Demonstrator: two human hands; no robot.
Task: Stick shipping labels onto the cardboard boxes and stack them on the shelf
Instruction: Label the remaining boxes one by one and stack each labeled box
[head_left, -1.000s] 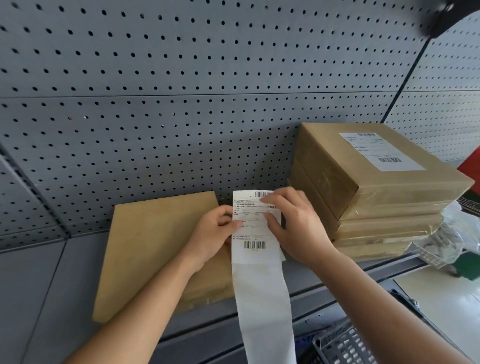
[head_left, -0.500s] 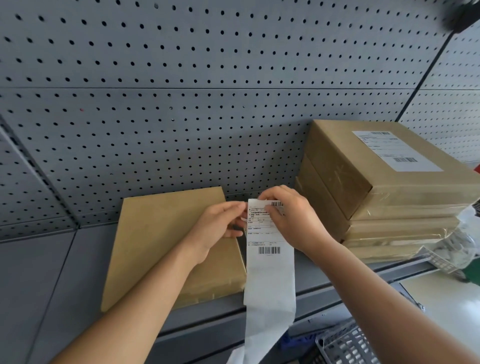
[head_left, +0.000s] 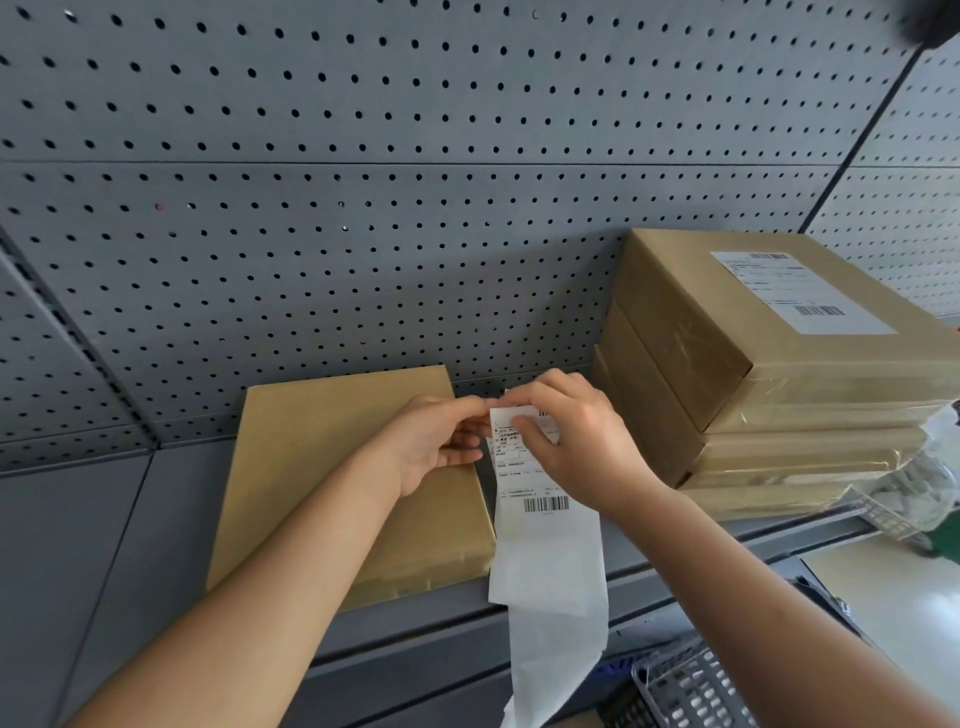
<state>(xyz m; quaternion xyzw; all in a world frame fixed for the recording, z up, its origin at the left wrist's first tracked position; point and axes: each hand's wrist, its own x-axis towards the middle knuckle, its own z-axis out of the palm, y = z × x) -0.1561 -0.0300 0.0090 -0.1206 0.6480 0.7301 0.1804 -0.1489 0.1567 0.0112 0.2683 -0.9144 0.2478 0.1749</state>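
Shipping label (head_left: 530, 483): white, printed with text and a barcode, heading a long strip of backing paper (head_left: 550, 597) that hangs down past the front edge of the shelf (head_left: 130, 519). Held in the air above the shelf, just beside the right edge of the unlabelled box.

Left hand (head_left: 441, 447): fingers drawn narrow, pinching the label's top left corner.

Right hand (head_left: 576, 447): thumb and fingers closed on the label's upper part, just right of the other hand. The fingertips of the two hands all but meet at the top edge.

Step in hand, by judgement: peeling the label from its backing, started at the top corner. Whether any corner has lifted free cannot be told.

Unlabelled box (head_left: 332, 467): flat cardboard, lying on the shelf against the pegboard wall (head_left: 363, 208), its top bare. Appears to be the one awaiting this label.

Stack of boxes (head_left: 753, 384): several flat cartons toward the right end of the shelf, the top one bearing a label already (head_left: 800, 291).

Wire basket (head_left: 691, 686): below the shelf's front edge, at lower right.

Next move, by judgement: draw the label wholly clear of the strip, carry it left over the bare box top, lay it flat and square, and smooth it down. The box then goes onto the stack.
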